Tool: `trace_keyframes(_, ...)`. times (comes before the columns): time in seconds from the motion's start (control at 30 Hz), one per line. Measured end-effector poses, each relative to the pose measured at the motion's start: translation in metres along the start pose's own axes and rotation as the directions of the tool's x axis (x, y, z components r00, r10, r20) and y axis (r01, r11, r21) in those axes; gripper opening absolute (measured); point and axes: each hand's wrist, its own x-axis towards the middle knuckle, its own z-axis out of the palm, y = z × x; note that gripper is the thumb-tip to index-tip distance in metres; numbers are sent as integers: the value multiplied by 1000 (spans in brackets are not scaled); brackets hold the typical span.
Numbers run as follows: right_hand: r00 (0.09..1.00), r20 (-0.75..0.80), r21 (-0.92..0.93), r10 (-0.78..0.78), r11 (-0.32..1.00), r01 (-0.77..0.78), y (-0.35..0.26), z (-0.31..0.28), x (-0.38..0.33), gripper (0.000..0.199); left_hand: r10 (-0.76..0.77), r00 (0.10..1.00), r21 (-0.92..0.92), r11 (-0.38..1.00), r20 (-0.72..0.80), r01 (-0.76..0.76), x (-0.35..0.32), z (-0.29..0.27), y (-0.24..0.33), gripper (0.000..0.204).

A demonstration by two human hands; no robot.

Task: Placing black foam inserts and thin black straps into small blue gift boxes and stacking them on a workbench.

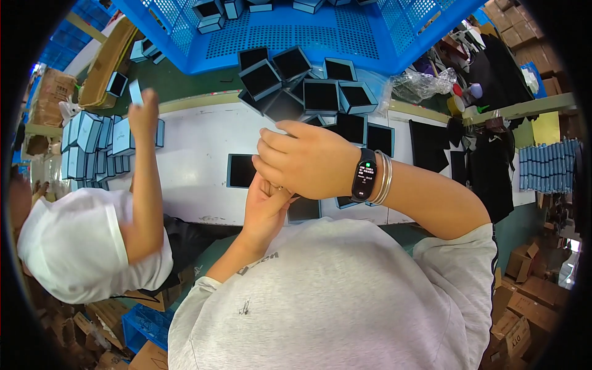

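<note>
Right hand: fingers curled over left hand, pressed together; item pinched, possibly a box, is hidden. Keep grip square above table.

both hands met at chest height, right hand curled over the left hand, forearms bent inward, fingers loosely closed

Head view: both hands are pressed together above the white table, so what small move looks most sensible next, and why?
Probably part the hands and reach the right hand forward to the pile of open blue boxes. It lies over the left hand, whether they hold anything is hidden, and the boxes sit just beyond on the white table.
</note>
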Motion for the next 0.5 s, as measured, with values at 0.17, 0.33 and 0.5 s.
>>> trace_keyframes(0.17,999,-2,54,-45,998,45,-8,-7,0,32,8,1000,17,1000,26,-8,-10,-4,-3,43)
trace_keyframes(0.33,994,-68,30,-81,996,83,-15,-10,-3,27,35,999,28,999,-20,-34,-19,1,-3,46)
trace_keyframes(0.5,994,-59,41,-92,995,95,-19,-11,-4,23,6,1000,76,997,-11,-5,-25,-5,-8,46)
